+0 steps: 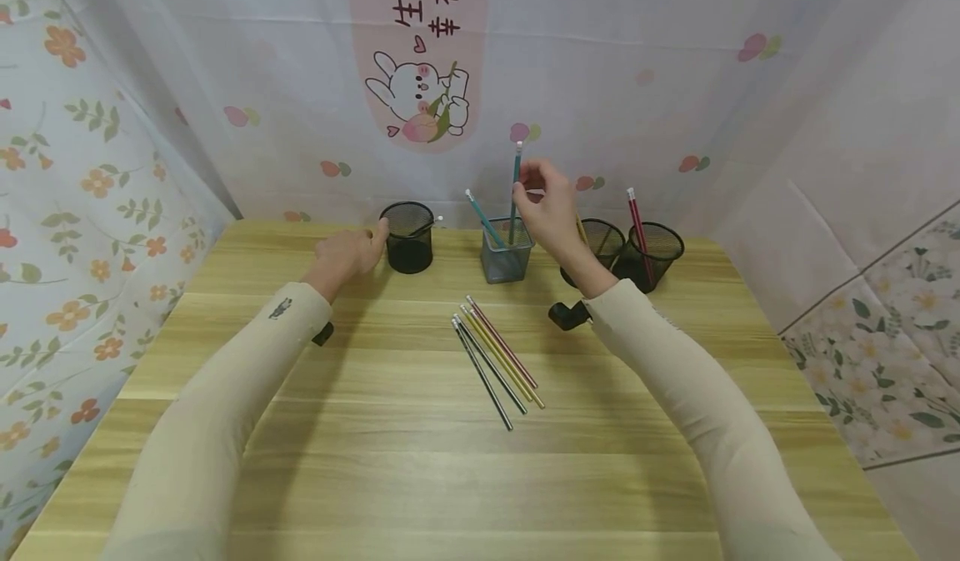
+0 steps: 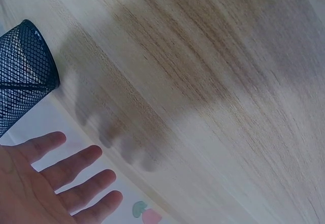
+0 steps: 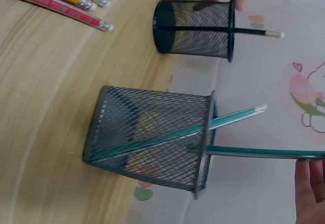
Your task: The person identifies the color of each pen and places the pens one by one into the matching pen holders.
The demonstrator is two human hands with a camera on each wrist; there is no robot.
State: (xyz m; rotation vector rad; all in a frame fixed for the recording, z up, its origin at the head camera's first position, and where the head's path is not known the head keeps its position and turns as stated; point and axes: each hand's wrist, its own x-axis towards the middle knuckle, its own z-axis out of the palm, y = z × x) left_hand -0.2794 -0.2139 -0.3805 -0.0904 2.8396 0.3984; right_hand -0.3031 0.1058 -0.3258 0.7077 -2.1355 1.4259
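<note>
- In the upper middle of the head view, the right hand [image 1: 551, 215] pinches a green pencil [image 1: 517, 167], nearly upright over the grey square cup [image 1: 505, 266].
- Left of it, the left hand [image 1: 348, 252] has its fingers spread beside the round black cup [image 1: 409, 254]; I cannot tell whether the thumb touches the rim.
- Letting go early could drop the pencil against the leaning pencil [image 1: 485, 217] and leave the two crossed.
- A sideways push on the rim might tip the cup, which looks light.
- A careless left-hand move could nudge the round cup.
- The right wrist view shows, through the mesh, the held pencil's lower end just inside the rim, above the bottom; the head view leaves that unclear.
- Only the left wrist view shows four separated fingers, holding nothing.
</note>
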